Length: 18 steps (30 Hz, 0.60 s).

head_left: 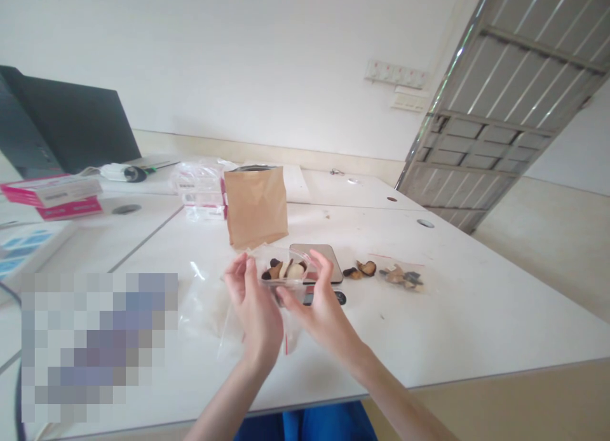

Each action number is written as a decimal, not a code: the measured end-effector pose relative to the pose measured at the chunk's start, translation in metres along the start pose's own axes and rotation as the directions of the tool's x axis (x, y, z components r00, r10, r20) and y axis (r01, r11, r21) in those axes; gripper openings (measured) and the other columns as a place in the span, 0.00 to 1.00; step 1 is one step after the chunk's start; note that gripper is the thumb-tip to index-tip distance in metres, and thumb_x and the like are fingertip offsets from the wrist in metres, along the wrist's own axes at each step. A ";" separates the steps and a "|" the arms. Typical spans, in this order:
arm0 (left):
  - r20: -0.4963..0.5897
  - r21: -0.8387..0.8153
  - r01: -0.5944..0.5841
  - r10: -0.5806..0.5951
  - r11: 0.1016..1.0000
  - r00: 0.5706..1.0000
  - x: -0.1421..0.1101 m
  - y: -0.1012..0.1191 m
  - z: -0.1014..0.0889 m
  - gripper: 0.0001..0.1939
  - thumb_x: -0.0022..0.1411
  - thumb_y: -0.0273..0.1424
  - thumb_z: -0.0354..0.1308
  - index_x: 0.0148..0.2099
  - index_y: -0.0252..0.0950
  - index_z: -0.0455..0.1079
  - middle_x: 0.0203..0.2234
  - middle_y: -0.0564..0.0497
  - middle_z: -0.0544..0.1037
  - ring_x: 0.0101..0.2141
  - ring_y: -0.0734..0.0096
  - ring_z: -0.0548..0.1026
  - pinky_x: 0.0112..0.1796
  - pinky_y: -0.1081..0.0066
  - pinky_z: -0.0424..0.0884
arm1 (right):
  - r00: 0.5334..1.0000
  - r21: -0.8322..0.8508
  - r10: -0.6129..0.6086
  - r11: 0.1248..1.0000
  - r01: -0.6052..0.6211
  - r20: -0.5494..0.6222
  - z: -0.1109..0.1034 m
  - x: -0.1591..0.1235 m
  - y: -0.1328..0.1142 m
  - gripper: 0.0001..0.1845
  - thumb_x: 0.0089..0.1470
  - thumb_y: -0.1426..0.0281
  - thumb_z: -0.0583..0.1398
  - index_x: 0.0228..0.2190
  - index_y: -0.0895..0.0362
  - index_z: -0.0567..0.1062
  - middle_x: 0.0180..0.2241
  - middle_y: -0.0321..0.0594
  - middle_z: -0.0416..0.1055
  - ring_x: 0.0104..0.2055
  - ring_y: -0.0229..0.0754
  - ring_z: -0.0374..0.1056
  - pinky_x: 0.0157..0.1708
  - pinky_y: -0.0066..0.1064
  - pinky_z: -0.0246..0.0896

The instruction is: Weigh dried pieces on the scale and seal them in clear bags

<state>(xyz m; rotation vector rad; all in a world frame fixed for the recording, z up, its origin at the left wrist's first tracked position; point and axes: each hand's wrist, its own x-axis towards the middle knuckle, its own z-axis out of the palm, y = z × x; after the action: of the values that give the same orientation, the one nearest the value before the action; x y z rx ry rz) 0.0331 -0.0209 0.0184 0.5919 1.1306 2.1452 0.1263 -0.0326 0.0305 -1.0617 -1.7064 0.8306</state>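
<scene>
Both my hands hold a small clear plastic bag (pixel 284 271) with brown and pale dried slices in it, just above the white table (pixel 429 314). My left hand (pixel 255 311) pinches the bag's left edge between thumb and fingers. My right hand (pixel 318 304) grips its right side, fingers curled around it. Behind the bag lies a small flat scale (pixel 328 263) with a silver top. A few loose dried slices (pixel 359 269) rest to the right of the scale, and beyond them lies another small clear bag (pixel 403 277) of slices.
A brown paper bag (pixel 256 206) stands upright behind the scale. Clear packets (pixel 200 187) are stacked to its left. Empty clear bags (pixel 204 304) lie left of my hands. Pink boxes (pixel 54 196) and a dark laptop (pixel 71 126) sit far left. A metal gate (pixel 505 110) stands at right.
</scene>
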 end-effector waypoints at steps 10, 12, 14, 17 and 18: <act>0.422 0.207 -0.079 -0.016 0.975 0.906 0.010 -0.002 -0.030 0.20 0.61 0.42 0.55 0.53 0.42 0.64 0.55 0.47 0.68 0.57 0.62 0.64 0.57 0.62 0.59 | 0.999 0.352 0.030 0.935 -0.035 0.020 -0.051 0.008 0.007 0.18 0.50 0.57 0.63 0.35 0.52 0.62 0.54 0.47 0.69 0.55 0.46 0.66 0.53 0.41 0.63; 0.518 0.217 -0.007 -0.109 0.976 0.848 0.013 0.000 -0.031 0.20 0.60 0.45 0.55 0.50 0.39 0.69 0.50 0.46 0.73 0.53 0.60 0.69 0.55 0.62 0.62 | 0.999 0.353 0.018 0.935 -0.027 0.030 -0.055 0.007 0.010 0.18 0.50 0.56 0.63 0.38 0.53 0.67 0.53 0.46 0.70 0.53 0.47 0.68 0.51 0.40 0.64; 0.553 0.218 0.038 -0.155 0.975 0.819 0.011 0.004 -0.030 0.21 0.59 0.46 0.56 0.45 0.36 0.73 0.45 0.45 0.77 0.50 0.59 0.72 0.53 0.64 0.64 | 1.000 0.305 -0.011 0.952 0.017 -0.023 -0.055 0.005 0.015 0.17 0.52 0.55 0.61 0.37 0.54 0.71 0.51 0.46 0.72 0.52 0.47 0.69 0.52 0.38 0.63; 0.548 0.250 0.030 -0.167 0.968 0.820 0.002 0.008 -0.026 0.21 0.58 0.47 0.56 0.44 0.36 0.74 0.44 0.45 0.78 0.48 0.59 0.73 0.49 0.66 0.67 | 0.987 0.112 -0.035 0.992 0.053 -0.158 -0.050 -0.001 0.023 0.18 0.56 0.53 0.56 0.34 0.55 0.72 0.40 0.46 0.77 0.44 0.48 0.72 0.44 0.37 0.67; 0.560 0.273 0.015 -0.171 0.962 0.810 0.000 0.009 -0.025 0.21 0.58 0.48 0.55 0.43 0.36 0.74 0.43 0.45 0.78 0.48 0.59 0.73 0.48 0.67 0.67 | 0.982 0.041 -0.050 0.997 0.059 -0.181 -0.049 -0.004 0.024 0.19 0.57 0.53 0.54 0.34 0.55 0.73 0.37 0.45 0.77 0.41 0.48 0.73 0.42 0.36 0.67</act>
<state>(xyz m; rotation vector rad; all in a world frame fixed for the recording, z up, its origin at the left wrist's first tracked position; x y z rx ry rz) 0.0141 -0.0390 0.0128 1.1905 1.0546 1.5615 0.1796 -0.0232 0.0246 -1.0225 -1.5508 0.7137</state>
